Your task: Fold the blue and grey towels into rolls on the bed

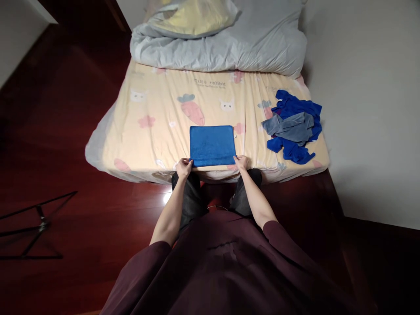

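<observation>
A blue cloth lies flat as a neat rectangle on the near part of the bed, which has a cream sheet printed with carrots and cats. My left hand pinches the cloth's near left corner, fingers closed. At the near right corner my right hand is closed on the cloth in the same way. Both hands rest at the bed's front edge.
A loose heap of blue and grey cloths lies on the bed's right side. A grey duvet and a yellow pillow fill the far end. A white wall runs along the right. A black metal stand sits on the dark wooden floor at left.
</observation>
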`<state>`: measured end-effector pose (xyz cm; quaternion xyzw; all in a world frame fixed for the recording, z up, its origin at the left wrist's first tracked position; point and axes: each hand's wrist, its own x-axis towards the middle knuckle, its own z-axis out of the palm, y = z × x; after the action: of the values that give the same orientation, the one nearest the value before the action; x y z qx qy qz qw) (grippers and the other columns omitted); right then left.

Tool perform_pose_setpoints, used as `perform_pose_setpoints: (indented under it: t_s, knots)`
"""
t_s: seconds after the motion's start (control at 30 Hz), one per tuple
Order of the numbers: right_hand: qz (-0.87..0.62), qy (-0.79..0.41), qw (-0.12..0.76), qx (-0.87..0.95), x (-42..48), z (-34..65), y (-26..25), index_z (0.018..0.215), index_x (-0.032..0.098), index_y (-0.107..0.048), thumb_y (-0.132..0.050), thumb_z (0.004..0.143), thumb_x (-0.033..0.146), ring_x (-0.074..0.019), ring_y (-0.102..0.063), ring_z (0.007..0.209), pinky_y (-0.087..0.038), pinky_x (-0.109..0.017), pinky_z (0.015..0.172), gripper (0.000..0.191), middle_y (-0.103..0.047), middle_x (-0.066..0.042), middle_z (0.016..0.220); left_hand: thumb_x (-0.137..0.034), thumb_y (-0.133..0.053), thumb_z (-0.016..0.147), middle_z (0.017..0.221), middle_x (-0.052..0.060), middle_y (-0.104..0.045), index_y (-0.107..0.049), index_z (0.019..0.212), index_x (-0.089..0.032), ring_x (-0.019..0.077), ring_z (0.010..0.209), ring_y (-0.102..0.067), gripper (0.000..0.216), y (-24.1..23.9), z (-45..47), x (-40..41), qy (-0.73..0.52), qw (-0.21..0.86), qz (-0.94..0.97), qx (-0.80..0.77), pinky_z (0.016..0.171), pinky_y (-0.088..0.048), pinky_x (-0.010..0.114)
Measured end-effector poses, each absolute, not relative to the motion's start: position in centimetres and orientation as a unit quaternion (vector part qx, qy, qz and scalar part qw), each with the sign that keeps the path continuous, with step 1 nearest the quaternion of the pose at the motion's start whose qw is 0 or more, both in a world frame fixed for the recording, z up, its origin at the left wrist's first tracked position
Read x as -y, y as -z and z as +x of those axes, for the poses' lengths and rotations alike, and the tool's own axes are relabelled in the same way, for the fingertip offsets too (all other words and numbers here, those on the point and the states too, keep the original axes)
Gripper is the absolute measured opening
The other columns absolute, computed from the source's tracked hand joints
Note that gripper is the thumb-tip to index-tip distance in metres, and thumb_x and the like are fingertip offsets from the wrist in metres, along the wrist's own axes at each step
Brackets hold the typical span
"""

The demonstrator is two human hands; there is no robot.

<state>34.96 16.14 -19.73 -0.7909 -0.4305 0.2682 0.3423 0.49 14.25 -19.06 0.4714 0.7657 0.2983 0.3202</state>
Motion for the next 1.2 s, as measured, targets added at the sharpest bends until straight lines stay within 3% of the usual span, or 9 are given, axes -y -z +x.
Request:
perform_pose_setpoints:
  t_s: [0.07, 0.13, 0.27, 0.5, 0.63, 0.8, 0.9, 1.2]
  knots:
    - [-0.79, -0.263, 0.347, 0.431, -15.8, 35.1, 19.1, 0.086, 0.021, -0.073, -0.071, 0.079, 0.033, -0.0276, -0.075, 0.089, -0.056, -0.038, 0.094, 0.014, -0.08, -0.01, 0.086, -0.041, -0.07, 0.089, 0.109, 0.012, -0.078, -0.069, 0.117, -0.019, 0.0249, 0.1, -0.075, 0.036, 18.4, 0.2, -13.7, -0.317, 0.302, 0.499, -0.748, 0.095, -0.055, 0.034]
    - [-0.774, -0.241, 0.368, 0.456, -15.1, 35.2, 18.3, 0.105, 0.017, -0.075, -0.068, 0.083, 0.03, -0.0281, -0.075, 0.094, -0.055, -0.042, 0.101, 0.025, -0.08, -0.014, 0.1, -0.038, -0.066, 0.092, 0.121, 0.015, -0.075, -0.069, 0.122, -0.019, 0.0267, 0.109, -0.073, 0.035, 17.9, -0.1, -13.0, -0.331, 0.271, 0.556, -0.713, 0.1, -0.055, 0.037]
    - [-0.658, -0.213, 0.386, 0.61, -13.1, 35.4, 16.9, 0.124, 0.016, -0.075, -0.056, 0.095, 0.024, -0.0286, -0.069, 0.121, -0.05, -0.044, 0.115, 0.036, -0.073, -0.017, 0.13, -0.035, -0.058, 0.097, 0.138, 0.014, -0.069, -0.073, 0.121, -0.02, 0.0296, 0.134, -0.062, 0.032, 17.5, -0.2, -12.4, -0.31, 0.257, 0.691, -0.6, 0.12, -0.044, 0.043]
    - [-0.573, -0.215, 0.226, 0.758, -12.0, 35.1, 17.2, 0.141, 0.018, -0.07, -0.057, 0.095, 0.013, -0.027, -0.058, 0.143, -0.041, -0.047, 0.127, 0.048, -0.067, -0.011, 0.148, -0.022, -0.059, 0.088, 0.152, 0.019, -0.061, -0.069, 0.134, -0.013, 0.0337, 0.15, -0.048, 0.048, 18.8, 0.7, -13.2, -0.239, 0.282, 0.736, -0.568, 0.129, -0.036, 0.05]
    - [-0.578, -0.203, 0.191, 0.767, -12.6, 35.6, 18.0, 0.143, 0.012, -0.068, -0.057, 0.094, 0.01, -0.0282, -0.058, 0.143, -0.041, -0.046, 0.126, 0.05, -0.064, -0.014, 0.15, -0.013, -0.057, 0.08, 0.155, 0.019, -0.058, -0.067, 0.138, -0.012, 0.0331, 0.149, -0.05, 0.059, 19.4, 0.2, -13.7, -0.203, 0.257, 0.758, -0.564, 0.128, -0.036, 0.048]
    - [-0.559, -0.216, 0.167, 0.783, -14.0, 36.1, 18.4, 0.142, 0.02, -0.07, -0.064, 0.084, 0.002, -0.0318, -0.058, 0.143, -0.042, -0.052, 0.123, 0.061, -0.063, -0.011, 0.152, -0.006, -0.056, 0.076, 0.151, 0.018, -0.062, -0.069, 0.136, -0.017, 0.0339, 0.146, -0.053, 0.062, 19.6, -0.2, -14.5, -0.192, 0.255, 0.762, -0.563, 0.126, -0.037, 0.052]
    - [-0.559, -0.226, 0.162, 0.782, -14.8, 36.1, 18.5, 0.138, 0.022, -0.073, -0.061, 0.084, 0.0, -0.0327, -0.059, 0.141, -0.043, -0.054, 0.121, 0.059, -0.064, -0.011, 0.151, -0.007, -0.057, 0.075, 0.145, 0.016, -0.067, -0.073, 0.13, -0.018, 0.0343, 0.142, -0.057, 0.059, 19.4, -0.2, -15.1, -0.215, 0.285, 0.735, -0.576, 0.125, -0.038, 0.052]
    - [-0.621, -0.264, 0.28, 0.682, -16.3, 36.0, 19.1, 0.117, 0.02, -0.082, -0.053, 0.081, 0.003, -0.0248, -0.071, 0.115, -0.053, -0.041, 0.112, 0.049, -0.079, -0.008, 0.12, -0.014, -0.054, 0.078, 0.121, 0.01, -0.078, -0.078, 0.122, -0.018, 0.0309, 0.118, -0.071, 0.051, 18.6, -0.4, -16.3, -0.278, 0.33, 0.652, -0.624, 0.109, -0.054, 0.043]
